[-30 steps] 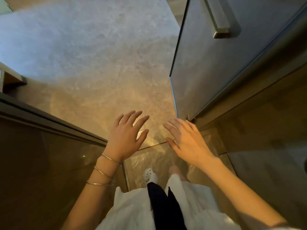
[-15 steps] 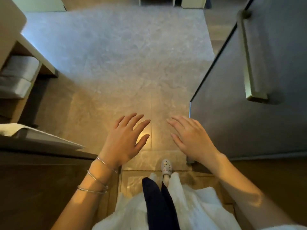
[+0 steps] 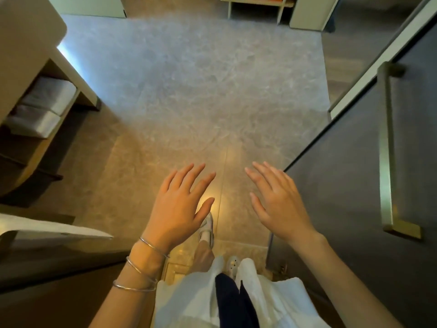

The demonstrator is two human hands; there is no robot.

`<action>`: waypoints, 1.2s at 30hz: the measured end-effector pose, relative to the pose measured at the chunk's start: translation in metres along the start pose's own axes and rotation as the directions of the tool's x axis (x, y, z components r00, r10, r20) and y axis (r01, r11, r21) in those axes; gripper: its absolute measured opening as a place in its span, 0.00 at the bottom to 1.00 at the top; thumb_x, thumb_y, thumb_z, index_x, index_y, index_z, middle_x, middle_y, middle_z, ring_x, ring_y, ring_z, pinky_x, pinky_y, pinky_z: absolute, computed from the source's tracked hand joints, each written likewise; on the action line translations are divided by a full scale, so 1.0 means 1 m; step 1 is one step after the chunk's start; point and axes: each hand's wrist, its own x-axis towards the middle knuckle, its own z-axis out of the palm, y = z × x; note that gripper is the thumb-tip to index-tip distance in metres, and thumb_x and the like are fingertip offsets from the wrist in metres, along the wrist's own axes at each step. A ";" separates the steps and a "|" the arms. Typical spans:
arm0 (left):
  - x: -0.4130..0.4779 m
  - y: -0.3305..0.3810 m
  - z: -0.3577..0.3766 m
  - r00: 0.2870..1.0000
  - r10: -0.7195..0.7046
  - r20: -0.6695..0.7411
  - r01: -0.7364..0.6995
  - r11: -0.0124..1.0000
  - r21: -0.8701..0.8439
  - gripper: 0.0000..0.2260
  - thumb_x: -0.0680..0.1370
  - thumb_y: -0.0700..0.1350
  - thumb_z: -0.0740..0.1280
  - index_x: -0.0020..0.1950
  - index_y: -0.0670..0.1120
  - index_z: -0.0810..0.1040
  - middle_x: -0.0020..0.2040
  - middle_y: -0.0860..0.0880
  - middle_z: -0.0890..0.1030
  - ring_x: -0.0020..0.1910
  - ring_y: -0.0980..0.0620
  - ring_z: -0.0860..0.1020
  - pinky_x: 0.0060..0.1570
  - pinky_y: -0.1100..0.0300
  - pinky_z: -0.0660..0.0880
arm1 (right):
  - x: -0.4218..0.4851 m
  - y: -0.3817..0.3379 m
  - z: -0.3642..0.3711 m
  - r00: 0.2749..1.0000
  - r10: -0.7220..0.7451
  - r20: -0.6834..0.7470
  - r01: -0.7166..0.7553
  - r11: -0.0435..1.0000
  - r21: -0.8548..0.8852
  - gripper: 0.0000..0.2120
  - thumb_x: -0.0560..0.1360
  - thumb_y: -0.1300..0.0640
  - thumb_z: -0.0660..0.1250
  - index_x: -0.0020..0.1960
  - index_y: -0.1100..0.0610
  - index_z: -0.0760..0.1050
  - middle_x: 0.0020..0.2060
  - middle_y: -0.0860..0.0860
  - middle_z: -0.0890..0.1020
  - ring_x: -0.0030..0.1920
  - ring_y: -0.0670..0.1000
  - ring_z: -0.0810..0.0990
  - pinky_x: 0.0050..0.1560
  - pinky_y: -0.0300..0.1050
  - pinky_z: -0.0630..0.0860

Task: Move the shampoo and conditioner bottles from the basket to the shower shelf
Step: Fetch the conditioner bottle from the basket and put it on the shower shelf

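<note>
Head view: a person stands at a doorway over a marbled tile floor [image 3: 189, 86], both hands out in front at the lower middle of the frame and both empty. The left hand [image 3: 176, 204], with three thin bangles [image 3: 142, 268] on its wrist, has its fingers spread and loosely extended, palm down. The right hand [image 3: 276, 202] mirrors it just beside, fingers apart, gripping nothing. A gap of bare floor lies between the two hands.

No shampoo bottle, conditioner bottle, basket or shower shelf shows anywhere in the frame, so where the task's things stand cannot be told from here. With neither hand carrying anything, no bottle is in transit; how many bottles, if any, already sit on the shelf cannot be judged. At the least, reaching the basket and taking up a bottle appears to lie ahead.

At the right of the frame a dark door [image 3: 350, 185] stands open, a long brass-coloured handle [image 3: 386, 147] running down its face; the right hand's knuckles lie close to the door's edge, though contact cannot be made out. At the left, an open shelf unit [image 3: 78, 79] holds folded pale towels [image 3: 45, 102]. Along the top edge, far from the hands, a low piece of furniture [image 3: 255, 5] holds items too small to identify. A light shoe [image 3: 208, 228] shows between the wrists, set forward on the tile as in a step.
</note>
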 end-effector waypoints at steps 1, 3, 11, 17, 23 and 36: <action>0.008 -0.007 0.002 1.000 0.001 0.015 -0.001 1.000 0.013 0.23 0.79 0.57 0.52 0.71 0.51 0.66 0.71 0.46 0.69 0.70 0.45 0.65 0.67 0.44 0.63 | 0.009 0.001 0.004 1.000 0.002 0.019 -0.002 1.000 -0.011 0.24 0.76 0.50 0.54 0.71 0.53 0.63 0.69 0.53 0.70 0.71 0.54 0.65 0.68 0.57 0.64; 0.028 -0.022 0.005 0.999 0.016 0.028 -0.017 0.999 0.033 0.23 0.79 0.58 0.52 0.71 0.51 0.66 0.70 0.46 0.70 0.69 0.44 0.66 0.67 0.45 0.64 | 0.030 0.004 0.011 0.999 0.010 0.046 -0.009 1.000 -0.026 0.24 0.75 0.49 0.54 0.71 0.52 0.63 0.69 0.53 0.69 0.71 0.54 0.65 0.69 0.56 0.63; 0.125 -0.089 -0.018 0.998 0.056 -0.040 -0.057 0.998 -0.007 0.22 0.79 0.56 0.54 0.69 0.48 0.70 0.67 0.45 0.72 0.67 0.43 0.69 0.65 0.45 0.66 | 0.150 0.000 0.016 0.999 0.002 0.054 0.002 0.997 -0.075 0.22 0.75 0.49 0.54 0.65 0.54 0.72 0.64 0.52 0.76 0.65 0.54 0.73 0.65 0.54 0.67; 0.190 -0.138 -0.044 0.994 0.071 -0.088 -0.071 0.997 0.001 0.23 0.78 0.56 0.54 0.69 0.48 0.70 0.67 0.45 0.73 0.66 0.43 0.70 0.64 0.45 0.67 | 0.237 0.000 0.001 0.999 -0.037 -0.028 0.034 0.994 -0.099 0.21 0.75 0.49 0.55 0.65 0.54 0.72 0.62 0.52 0.77 0.63 0.53 0.74 0.64 0.53 0.69; 0.231 -0.178 -0.059 0.995 0.059 -0.080 -0.057 0.998 0.026 0.23 0.79 0.57 0.52 0.70 0.48 0.70 0.67 0.45 0.73 0.66 0.43 0.70 0.65 0.45 0.66 | 0.296 0.005 0.005 0.998 -0.032 -0.050 0.029 0.998 -0.063 0.22 0.76 0.50 0.55 0.68 0.54 0.68 0.65 0.52 0.74 0.66 0.52 0.71 0.66 0.51 0.66; 0.371 -0.217 -0.042 1.000 0.021 0.006 -0.021 0.999 0.045 0.22 0.78 0.57 0.53 0.69 0.49 0.70 0.65 0.46 0.75 0.64 0.44 0.72 0.64 0.46 0.66 | 0.425 0.073 0.020 0.999 -0.030 0.030 0.031 0.999 -0.043 0.22 0.75 0.49 0.54 0.67 0.53 0.69 0.62 0.49 0.77 0.63 0.50 0.74 0.64 0.52 0.68</action>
